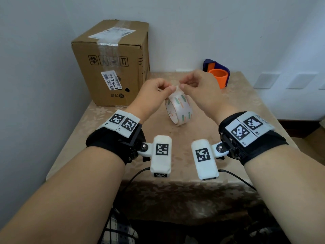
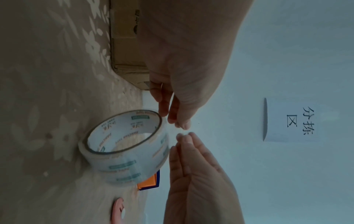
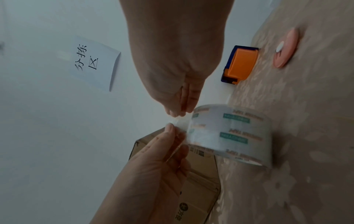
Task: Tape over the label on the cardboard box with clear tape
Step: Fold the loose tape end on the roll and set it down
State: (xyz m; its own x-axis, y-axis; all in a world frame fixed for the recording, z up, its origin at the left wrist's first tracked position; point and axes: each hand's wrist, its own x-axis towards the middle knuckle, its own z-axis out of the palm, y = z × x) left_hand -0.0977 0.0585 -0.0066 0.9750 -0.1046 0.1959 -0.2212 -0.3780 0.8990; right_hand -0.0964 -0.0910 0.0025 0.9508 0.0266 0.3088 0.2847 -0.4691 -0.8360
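Both hands [image 1: 177, 90] — fingertips pinching tape end [image 3: 179, 123]

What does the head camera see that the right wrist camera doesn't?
Only the head view shows the white shipping label on top of the brown cardboard box and both black wrist straps.

Only the right wrist view shows a white paper wall sign and a round pink disc.

Both show the clear tape roll, its end pinched by the left hand and right hand.

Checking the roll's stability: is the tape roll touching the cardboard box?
Apart. The head view shows bare tablecloth between the tape roll and the cardboard box.
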